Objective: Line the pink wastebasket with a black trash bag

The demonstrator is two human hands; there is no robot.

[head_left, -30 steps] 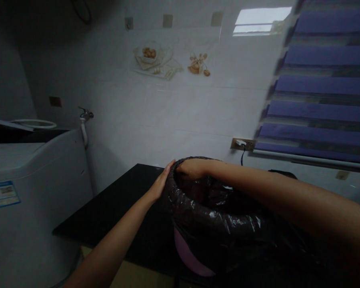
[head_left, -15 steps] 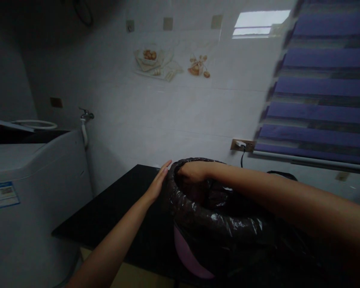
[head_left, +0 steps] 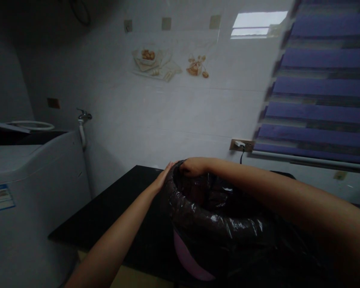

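A black garbage bag lines a pink trash can, with its edge folded outward over the rim. My left hand lies along the outside of the rim at the far left, fingers stretched and touching the plastic. Reaching across the opening, my right hand is at the inner side of that same stretch of rim. Its fingers are curled against the bag, and the fingertips are partly hidden. Loose black plastic hangs down the can's front and right, leaving a patch of pink bare.
The can stands on a dark countertop. At left is a washing machine, with a wall tap behind it. A plugged-in socket is on the tiled wall beneath a purple striped blind.
My left hand has moved right and up, from just beside the rim onto the bag's outside. My right hand has shifted up slightly toward the rim, its fingers more curled.
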